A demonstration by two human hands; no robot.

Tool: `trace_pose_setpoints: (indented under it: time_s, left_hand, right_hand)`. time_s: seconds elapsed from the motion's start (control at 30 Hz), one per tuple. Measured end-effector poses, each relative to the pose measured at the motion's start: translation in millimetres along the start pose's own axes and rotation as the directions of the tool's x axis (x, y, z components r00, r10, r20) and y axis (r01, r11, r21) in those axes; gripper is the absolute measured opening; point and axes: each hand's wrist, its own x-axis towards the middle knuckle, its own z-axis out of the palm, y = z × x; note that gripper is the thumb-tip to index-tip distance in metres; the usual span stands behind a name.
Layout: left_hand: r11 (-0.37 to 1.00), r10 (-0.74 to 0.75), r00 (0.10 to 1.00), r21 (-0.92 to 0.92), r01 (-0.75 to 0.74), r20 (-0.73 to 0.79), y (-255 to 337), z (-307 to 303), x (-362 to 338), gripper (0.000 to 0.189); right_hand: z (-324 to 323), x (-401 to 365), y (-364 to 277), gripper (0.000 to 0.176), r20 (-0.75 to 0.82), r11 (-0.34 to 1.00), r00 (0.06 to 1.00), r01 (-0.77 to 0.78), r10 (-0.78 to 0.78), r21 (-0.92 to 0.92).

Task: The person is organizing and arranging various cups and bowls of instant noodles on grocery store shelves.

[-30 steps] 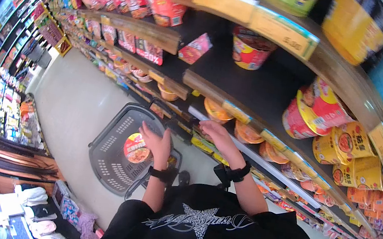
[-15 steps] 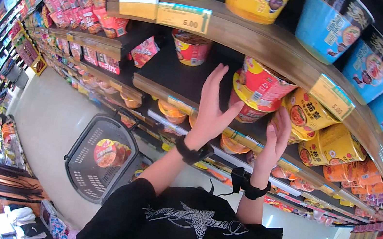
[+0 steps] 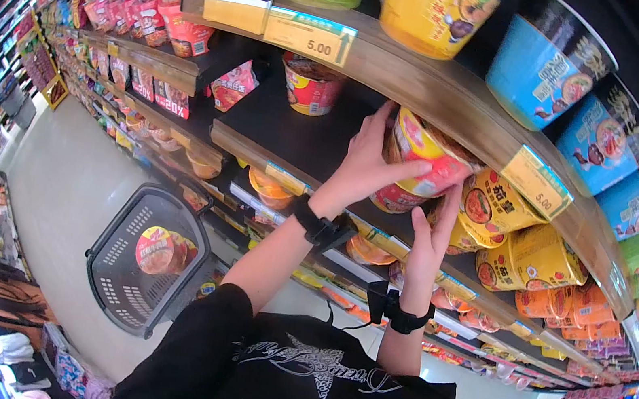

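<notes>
My hands at the red cup (image 3: pixel 431 160)
It's on another cup (image 3: pixel 396 200) on the shelf (image 3: pixel 269 125) — left hand (image 3: pixel 369 166) spread wide against it, right hand (image 3: pixel 432 236) half open beside it.

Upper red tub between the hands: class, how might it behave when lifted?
The upper red tub probably feels stiff, since its wall shows no dents. It may tip readily, sitting tilted on the lower red tub. Its round sides suggest it could roll if dropped.
</notes>
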Motion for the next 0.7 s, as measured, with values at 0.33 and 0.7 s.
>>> trace_pose_setpoints:
  time_s: [0.33, 0.7]
  left_hand:
    - [0.970, -0.021, 0.996, -0.244, -0.001, -0.086, 35, -53, -70, 0.103]
    - [0.609, -0.550, 0.797, -0.772, 0.181, -0.247, 23, -149, -132, 0.064]
  right_hand:
    - [33, -17, -30, 0.060, 0.065, 0.988, 0.997, 0.024, -0.034, 0.152]
    - [129, -19, -45, 0.052, 0.546, 0.964, 0.816, 0.051, -0.191, 0.261]
